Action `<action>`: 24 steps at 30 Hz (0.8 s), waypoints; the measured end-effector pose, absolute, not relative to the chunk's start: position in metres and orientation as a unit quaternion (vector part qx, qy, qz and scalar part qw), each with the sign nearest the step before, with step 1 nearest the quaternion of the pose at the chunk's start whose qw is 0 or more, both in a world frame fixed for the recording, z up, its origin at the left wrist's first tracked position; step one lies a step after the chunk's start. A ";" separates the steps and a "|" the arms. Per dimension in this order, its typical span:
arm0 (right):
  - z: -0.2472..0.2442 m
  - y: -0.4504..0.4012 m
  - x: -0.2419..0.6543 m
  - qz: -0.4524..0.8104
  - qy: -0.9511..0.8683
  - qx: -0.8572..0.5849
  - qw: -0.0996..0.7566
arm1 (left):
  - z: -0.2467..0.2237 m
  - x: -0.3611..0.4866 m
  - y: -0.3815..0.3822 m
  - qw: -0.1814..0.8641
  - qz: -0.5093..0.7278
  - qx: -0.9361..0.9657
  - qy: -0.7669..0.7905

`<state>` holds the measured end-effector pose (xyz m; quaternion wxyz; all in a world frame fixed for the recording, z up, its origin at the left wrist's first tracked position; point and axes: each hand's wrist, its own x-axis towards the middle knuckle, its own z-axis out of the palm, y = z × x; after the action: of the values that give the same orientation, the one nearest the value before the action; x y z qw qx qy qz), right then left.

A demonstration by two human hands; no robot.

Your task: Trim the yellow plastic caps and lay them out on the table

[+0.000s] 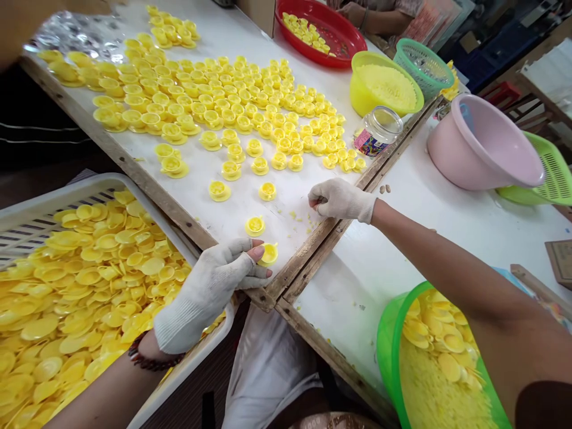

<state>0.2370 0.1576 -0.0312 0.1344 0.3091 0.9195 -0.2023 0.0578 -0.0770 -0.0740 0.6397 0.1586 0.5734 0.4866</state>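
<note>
My left hand (218, 271), in a white glove with bare fingertips, grips a small yellow toy cup (269, 254) on its saucer between thumb and fingers, near the table corner. Just beyond it, a single yellow cup-and-saucer piece (255, 226) stands on the white table (201, 202). My right hand (337, 199), gloved the same way, is closed with curled fingers above the table's wooden edge. What those fingers hold, if anything, is hidden. Small yellow crumbs (292, 214) lie to the left of it. Many similar cups (214, 101) cover the table farther back.
A white crate (100, 182) of loose yellow pieces stands at left. A green tub (388, 339) holds yellow pieces at lower right. Farther back are a clear jar (378, 131), yellow bowl (415, 98), red tray (357, 44) and pink basin (447, 149). Another person's hand (353, 13) shows behind.
</note>
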 end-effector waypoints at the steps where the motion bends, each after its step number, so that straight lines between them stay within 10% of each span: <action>1: -0.032 0.152 0.233 -0.225 0.923 0.293 0.105 | -0.074 0.058 -0.077 0.642 0.485 0.162 0.571; 14: -0.046 0.115 0.196 -0.086 0.954 0.195 0.211 | -0.067 0.058 -0.077 0.650 0.476 0.173 0.567; 24: -0.022 0.077 0.206 -0.429 0.892 0.137 -0.019 | -0.064 0.058 -0.074 0.659 0.466 0.185 0.561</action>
<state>0.2065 0.0765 -0.0217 -0.0194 0.1374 0.8924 -0.4293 0.0584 -0.0740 -0.0642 0.6590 0.1848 0.5605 0.4662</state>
